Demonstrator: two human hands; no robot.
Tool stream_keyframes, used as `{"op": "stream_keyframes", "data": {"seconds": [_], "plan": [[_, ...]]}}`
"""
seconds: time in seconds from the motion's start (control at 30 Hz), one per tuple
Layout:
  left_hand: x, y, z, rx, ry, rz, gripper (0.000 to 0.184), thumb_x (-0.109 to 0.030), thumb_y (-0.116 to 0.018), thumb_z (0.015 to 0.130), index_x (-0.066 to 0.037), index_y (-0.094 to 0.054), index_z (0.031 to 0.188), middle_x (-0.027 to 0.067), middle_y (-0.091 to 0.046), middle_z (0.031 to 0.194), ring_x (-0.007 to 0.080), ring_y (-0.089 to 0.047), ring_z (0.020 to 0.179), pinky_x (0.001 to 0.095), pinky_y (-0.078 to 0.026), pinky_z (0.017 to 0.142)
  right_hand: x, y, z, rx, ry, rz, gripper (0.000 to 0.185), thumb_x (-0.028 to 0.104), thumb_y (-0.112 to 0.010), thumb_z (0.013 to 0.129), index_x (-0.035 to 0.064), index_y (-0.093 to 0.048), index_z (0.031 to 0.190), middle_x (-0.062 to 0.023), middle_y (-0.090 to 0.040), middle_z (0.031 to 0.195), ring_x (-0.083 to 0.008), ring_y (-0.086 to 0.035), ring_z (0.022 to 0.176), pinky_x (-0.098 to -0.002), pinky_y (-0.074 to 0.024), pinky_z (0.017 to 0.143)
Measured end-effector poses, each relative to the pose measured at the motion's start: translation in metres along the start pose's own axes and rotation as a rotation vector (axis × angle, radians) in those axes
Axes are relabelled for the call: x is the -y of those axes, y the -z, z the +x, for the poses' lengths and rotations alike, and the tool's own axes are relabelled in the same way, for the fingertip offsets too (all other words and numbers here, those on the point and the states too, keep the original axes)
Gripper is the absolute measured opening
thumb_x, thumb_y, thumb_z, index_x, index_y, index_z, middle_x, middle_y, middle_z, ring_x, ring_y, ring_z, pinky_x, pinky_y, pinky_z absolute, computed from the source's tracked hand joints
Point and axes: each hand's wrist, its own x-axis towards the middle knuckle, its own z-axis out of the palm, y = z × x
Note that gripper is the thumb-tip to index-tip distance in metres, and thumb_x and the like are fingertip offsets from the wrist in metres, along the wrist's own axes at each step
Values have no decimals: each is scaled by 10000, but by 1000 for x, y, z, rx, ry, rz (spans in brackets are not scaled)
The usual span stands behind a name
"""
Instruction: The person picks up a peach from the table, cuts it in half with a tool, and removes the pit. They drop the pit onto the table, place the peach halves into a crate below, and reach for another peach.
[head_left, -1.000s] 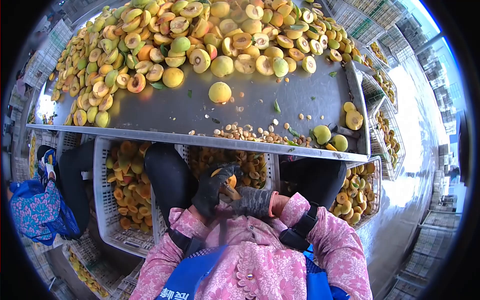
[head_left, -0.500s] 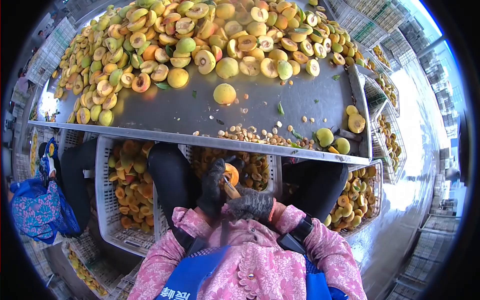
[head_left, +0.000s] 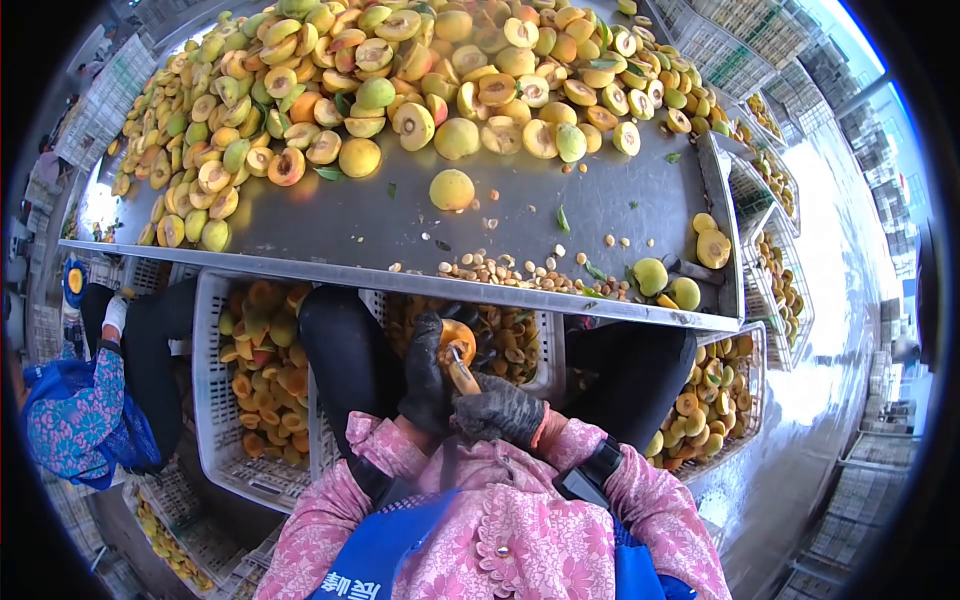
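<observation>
My left hand [head_left: 426, 362], in a dark glove, is closed around a halved yellow peach [head_left: 455, 334] with its cut face turned toward me. My right hand [head_left: 502, 410], in a grey glove, grips a wooden-handled pitting tool [head_left: 464, 377]. The tool's metal end reaches into the hollow of the peach half; its exact tip is hard to make out. Both hands are between my knees, above a crate of peach halves [head_left: 515, 345] below the table edge.
A metal table [head_left: 330, 225] spans the front, heaped with peach halves [head_left: 400, 60]. Pits [head_left: 500, 270] lie along its near edge. White crates of peaches stand left [head_left: 205, 400] and right [head_left: 757, 390] of my legs. At far left sits another person [head_left: 75, 410].
The peach half has turned so its cut hollow faces me more, with the tool's metal end now at it. The other person's gloved hand at left has moved.
</observation>
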Motion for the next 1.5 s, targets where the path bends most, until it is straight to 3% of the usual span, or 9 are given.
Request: {"op": "stream_keyframes", "data": {"seconds": [0.2, 0.3, 0.53, 0.63, 0.9, 0.97, 1.07, 1.33, 1.5], "plan": [[-4, 9, 7, -155, 270, -425, 385, -366, -488, 918, -37, -510, 1117, 134, -580, 1076, 246, -580, 1001, 357, -499, 859, 39, -14, -38, 62, 153, 153, 228, 111, -631, 791, 32, -532, 981, -58, -563, 677, -123, -508, 452, -244, -408, 406], [-35, 2, -8, 122, -672, 890, 390, -325, -500, 920, -18, -485, 1159, 155, -574, 1082, 251, -580, 1005, 381, -513, 847, 39, 0, -40, 47, 210, 79, 212, 123, -635, 794, 41, -528, 958, -23, -507, 606, -102, -434, 397, -235, -335, 363], [-168, 48, -34, -217, -378, 276, 330, -243, -415, 940, 8, -559, 1098, 105, -595, 1017, 198, -569, 959, 310, -446, 875, 8, 48, -31, -278, 243, -338, 212, 172, -641, 805, 66, -542, 958, 19, -504, 677, -80, -462, 530, -236, -361, 458], [-202, 94, -32, -682, -422, 1621, 372, -161, -657, 804, 8, -566, 1123, 134, -598, 1048, 227, -589, 965, 323, -466, 854, 2, 55, -30, -328, 331, -487, 230, 180, -635, 803, 48, -545, 968, 18, -521, 694, -82, -481, 565, -237, -390, 491], [-153, -44, 99, 142, -374, 818, 414, -106, -659, 779, -27, -545, 1169, 139, -567, 1130, 220, -589, 993, 318, -482, 852, -15, 83, -14, -406, 211, -559, 253, 219, -618, 801, 39, -556, 967, 11, -552, 704, -82, -494, 578, -240, -412, 514], [-129, -65, 159, 328, -1004, 1584, 510, -197, -713, 715, -41, -548, 1172, 162, -591, 1066, 286, -609, 916, 358, -490, 819, -17, 95, -26, -290, 580, -929, 259, 218, -622, 808, 43, -559, 988, 7, -558, 700, -83, -496, 553, -238, -407, 484], [-95, -76, 193, 413, -589, 1908, 545, -249, -733, 686, -50, -561, 1163, 164, -610, 1057, 300, -602, 953, 365, -476, 837, -29, 114, -25, -356, 486, -631, 287, 208, -628, 819, 58, -538, 1047, 6, -551, 691, -86, -495, 529, -232, -387, 446], [-118, -77, 135, 633, 465, -267, 564, -288, -543, 822, 48, -435, 1262, 196, -476, 1294, 337, -526, 1119, 481, -478, 896, 23, 70, -75, -283, 285, -329, 318, 116, -556, 864, 58, -493, 1171, -34, -555, 790, -120, -535, 662, -240, -436, 510], [-114, -81, 80, 376, 436, -285, 550, -375, -426, 893, 62, -466, 1224, 226, -511, 1237, 351, -504, 1138, 508, -443, 927, 50, 38, -81, -195, 418, -467, 347, 74, -538, 887, 78, -443, 1221, -3, -540, 983, -60, -533, 775, -203, -451, 571]]}}
